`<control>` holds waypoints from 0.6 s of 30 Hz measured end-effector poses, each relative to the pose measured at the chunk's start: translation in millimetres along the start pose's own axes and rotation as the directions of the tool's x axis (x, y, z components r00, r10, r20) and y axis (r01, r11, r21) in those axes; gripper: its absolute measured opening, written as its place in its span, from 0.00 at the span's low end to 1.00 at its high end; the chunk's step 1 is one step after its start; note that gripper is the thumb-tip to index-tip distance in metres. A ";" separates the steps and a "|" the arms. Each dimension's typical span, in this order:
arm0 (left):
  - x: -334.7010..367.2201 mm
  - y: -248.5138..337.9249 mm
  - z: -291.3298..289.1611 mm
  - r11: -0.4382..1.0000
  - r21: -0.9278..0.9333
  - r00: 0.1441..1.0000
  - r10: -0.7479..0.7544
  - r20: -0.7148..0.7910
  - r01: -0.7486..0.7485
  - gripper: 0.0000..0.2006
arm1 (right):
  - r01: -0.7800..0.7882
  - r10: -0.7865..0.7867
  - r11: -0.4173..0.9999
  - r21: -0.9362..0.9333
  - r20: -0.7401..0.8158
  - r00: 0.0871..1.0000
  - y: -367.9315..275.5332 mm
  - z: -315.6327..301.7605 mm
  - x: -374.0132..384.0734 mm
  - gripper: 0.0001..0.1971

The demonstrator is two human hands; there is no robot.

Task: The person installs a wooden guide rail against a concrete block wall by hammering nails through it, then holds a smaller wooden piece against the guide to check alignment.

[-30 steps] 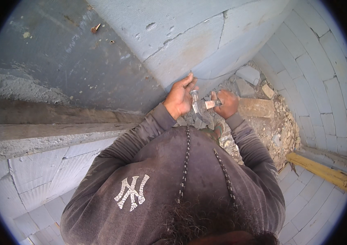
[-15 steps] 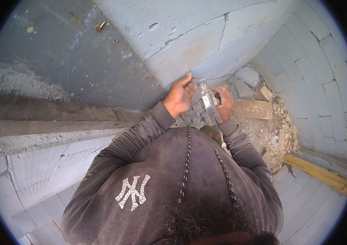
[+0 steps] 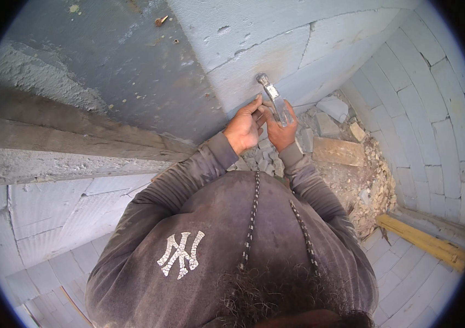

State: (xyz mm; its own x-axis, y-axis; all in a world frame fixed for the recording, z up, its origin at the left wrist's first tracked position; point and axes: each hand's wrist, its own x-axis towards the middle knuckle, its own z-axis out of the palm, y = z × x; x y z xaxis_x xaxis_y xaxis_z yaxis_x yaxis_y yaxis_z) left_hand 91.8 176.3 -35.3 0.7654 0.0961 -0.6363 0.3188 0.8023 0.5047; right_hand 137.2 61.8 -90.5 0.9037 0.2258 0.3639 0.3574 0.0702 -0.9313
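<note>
My right hand (image 3: pixel 281 134) is closed round a worn metal hammer (image 3: pixel 272 94), gripping it close to the head. The hammer's round striking face points up toward the pale block wall (image 3: pixel 254 60) in front of me. Just left of it, my left hand (image 3: pixel 243 128) has its thumb and fingers drawn together, the fingertips meeting those of the right hand. Whatever sits between the left fingertips is too small or too hidden to name. Most of the hammer's handle is out of sight.
Broken block pieces (image 3: pixel 328 124) and a flat brown slab (image 3: pixel 339 151) lie right of my hands. A dark grey panel (image 3: pixel 150 71) stands at upper left, above a wooden beam (image 3: pixel 79 128). A yellow timber (image 3: pixel 423 240) lies at lower right.
My right hand and the hammer have moved up and left, closer to the wall. The right fingers now meet the left fingertips, and the left fingers are drawn closer together.
</note>
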 end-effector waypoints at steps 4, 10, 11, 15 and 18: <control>-2.8 -5.4 -11.5 0.995 -0.082 0.994 0.061 0.093 -0.054 0.21 | 0.028 -0.028 0.999 -0.017 -0.039 0.999 0.6 3.6 -1.0 0.11; -20.6 -8.9 -45.6 0.985 -0.148 0.984 -0.065 0.169 0.090 0.16 | 0.008 -0.009 1.000 -0.025 -0.050 0.999 -8.2 7.1 -2.2 0.11; -22.3 -10.5 -47.9 0.989 -0.137 0.987 -0.036 0.158 0.058 0.15 | -0.019 0.019 1.000 0.001 -0.061 0.998 -7.7 7.7 -2.5 0.11; -27.2 -9.9 -45.3 0.985 -0.170 0.993 0.033 0.112 -0.014 0.10 | -0.050 0.047 0.998 -0.026 -0.102 0.994 -11.4 11.2 -3.6 0.11; -25.8 -7.5 -42.2 0.971 -0.239 0.997 0.044 0.062 -0.028 0.07 | -0.053 0.046 0.997 -0.057 -0.121 0.992 -15.1 15.0 -1.7 0.11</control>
State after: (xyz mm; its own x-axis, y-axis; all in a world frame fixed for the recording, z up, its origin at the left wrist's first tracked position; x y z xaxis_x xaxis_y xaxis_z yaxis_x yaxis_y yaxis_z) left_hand 46.1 192.7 -47.3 0.8117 0.0948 -0.5763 0.1542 0.9169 0.3680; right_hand 126.8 75.0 -77.3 0.9410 0.1092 0.3202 0.3218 0.0031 -0.9468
